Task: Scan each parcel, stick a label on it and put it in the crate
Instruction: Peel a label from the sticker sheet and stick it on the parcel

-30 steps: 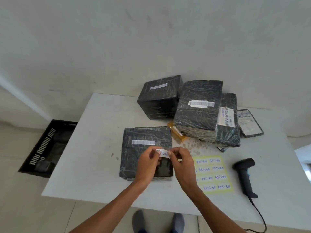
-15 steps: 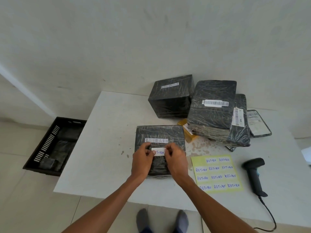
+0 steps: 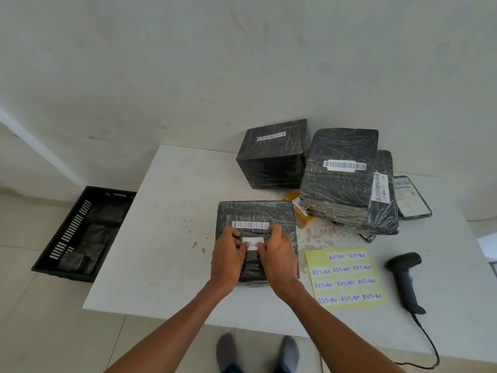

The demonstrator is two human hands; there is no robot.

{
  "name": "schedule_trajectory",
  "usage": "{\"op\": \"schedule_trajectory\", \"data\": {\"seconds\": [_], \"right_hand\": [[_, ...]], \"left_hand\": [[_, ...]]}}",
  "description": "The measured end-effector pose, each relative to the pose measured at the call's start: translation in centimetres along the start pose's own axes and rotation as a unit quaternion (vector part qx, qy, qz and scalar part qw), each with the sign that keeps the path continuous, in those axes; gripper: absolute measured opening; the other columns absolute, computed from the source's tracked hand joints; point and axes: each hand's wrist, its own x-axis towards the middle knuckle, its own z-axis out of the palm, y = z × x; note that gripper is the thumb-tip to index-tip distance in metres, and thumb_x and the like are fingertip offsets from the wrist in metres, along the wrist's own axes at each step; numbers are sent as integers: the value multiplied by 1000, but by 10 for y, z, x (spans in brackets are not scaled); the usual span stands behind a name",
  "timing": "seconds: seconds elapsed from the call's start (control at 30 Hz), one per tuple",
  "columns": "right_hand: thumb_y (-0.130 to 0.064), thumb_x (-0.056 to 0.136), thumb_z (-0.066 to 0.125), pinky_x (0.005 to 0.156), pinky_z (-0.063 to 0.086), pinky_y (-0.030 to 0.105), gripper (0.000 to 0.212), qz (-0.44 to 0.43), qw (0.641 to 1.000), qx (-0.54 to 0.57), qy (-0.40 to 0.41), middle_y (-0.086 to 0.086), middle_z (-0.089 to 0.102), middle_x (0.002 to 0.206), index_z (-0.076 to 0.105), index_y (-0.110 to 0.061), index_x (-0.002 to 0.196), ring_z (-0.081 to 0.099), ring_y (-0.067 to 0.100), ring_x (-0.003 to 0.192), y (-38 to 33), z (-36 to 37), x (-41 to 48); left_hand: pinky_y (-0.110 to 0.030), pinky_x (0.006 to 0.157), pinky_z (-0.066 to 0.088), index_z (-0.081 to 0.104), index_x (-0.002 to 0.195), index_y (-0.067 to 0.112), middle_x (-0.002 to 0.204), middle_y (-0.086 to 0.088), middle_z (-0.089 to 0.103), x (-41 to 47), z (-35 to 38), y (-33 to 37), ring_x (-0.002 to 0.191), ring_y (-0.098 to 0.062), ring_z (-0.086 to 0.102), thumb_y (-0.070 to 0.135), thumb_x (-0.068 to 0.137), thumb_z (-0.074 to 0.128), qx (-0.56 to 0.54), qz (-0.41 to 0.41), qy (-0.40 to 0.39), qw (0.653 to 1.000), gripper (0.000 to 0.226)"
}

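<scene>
A black film-wrapped parcel [image 3: 255, 211] with a white barcode strip lies flat on the white table [image 3: 166, 224] in front of me. A small white RETURN label [image 3: 252, 242] lies on its top, just below the barcode. My left hand [image 3: 228, 257] pinches the label's left end and my right hand [image 3: 277, 254] pinches its right end, both thumbs on the label. The black crate [image 3: 67, 232] stands on the floor left of the table with dark parcels inside.
A yellow sheet of RETURN labels [image 3: 347, 278] lies right of the parcel, with a black corded scanner [image 3: 403, 275] beyond it. Behind are a cube-shaped parcel [image 3: 271, 154], a stack of wrapped parcels [image 3: 341, 162], a small yellow packet [image 3: 295, 208] and a flat packet [image 3: 411, 197].
Both hands have brought the label down from above the parcel's near half onto its top below the barcode. The camera view has shifted left.
</scene>
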Motion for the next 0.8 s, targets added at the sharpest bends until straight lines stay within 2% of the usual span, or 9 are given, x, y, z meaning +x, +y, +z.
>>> {"op": "schedule_trajectory", "data": {"seconds": [0.13,0.23,0.3,0.4,0.47,0.57,0.7,0.8], "right_hand": [[-20,96,56,67,47,33,29,-7,1000,-28,-7,5,62,107,40,-15,120,51,24,106,0,1,1],[-17,95,58,68,49,29,29,-27,997,-67,10,5,55,113,44,-16,120,49,22,105,3,2,-3],[-10,89,66,64,50,27,38,-66,992,-105,32,5,50,108,46,-19,120,47,22,95,6,3,-8],[-4,83,72,70,51,33,55,-144,977,-150,47,11,52,107,53,-24,130,50,26,90,18,8,-18],[-16,94,62,81,51,40,48,-180,965,-184,56,20,54,121,50,-26,139,55,33,103,31,13,-24],[-34,101,39,95,50,46,48,-151,964,-213,44,26,50,135,46,-20,146,54,39,119,43,16,-31],[-43,100,30,100,46,50,55,-114,970,-212,30,29,47,140,45,-19,148,52,42,124,43,16,-32],[-45,100,31,106,39,57,56,-92,975,-199,33,31,38,149,42,-23,150,41,47,134,40,19,-32]], "left_hand": [[-10,56,42,46,102,21,101,6,52,-3,1,-1,78,-4,56,17,92,68,30,23,16,999,24],[-7,55,41,50,97,24,103,8,49,-4,-2,-3,78,-4,55,22,93,67,77,61,20,995,18],[-12,59,45,57,99,25,103,8,53,-5,-5,-6,83,-8,57,27,95,65,134,108,25,985,8],[-24,66,56,68,112,19,109,4,61,-8,-5,-14,97,-12,60,28,94,66,206,169,36,963,20],[-26,62,57,73,111,15,107,1,68,-10,-6,-21,94,-18,64,25,87,74,257,220,50,940,26],[-29,63,56,74,111,13,108,-2,71,-14,-5,-31,89,-21,68,26,78,82,326,280,60,901,37],[-37,76,56,69,122,12,121,-6,67,-19,0,-42,100,-26,66,30,79,82,383,279,53,879,49],[-56,93,51,61,135,14,138,-13,58,-25,6,-47,120,-37,59,32,83,77,409,226,39,883,57]]}}
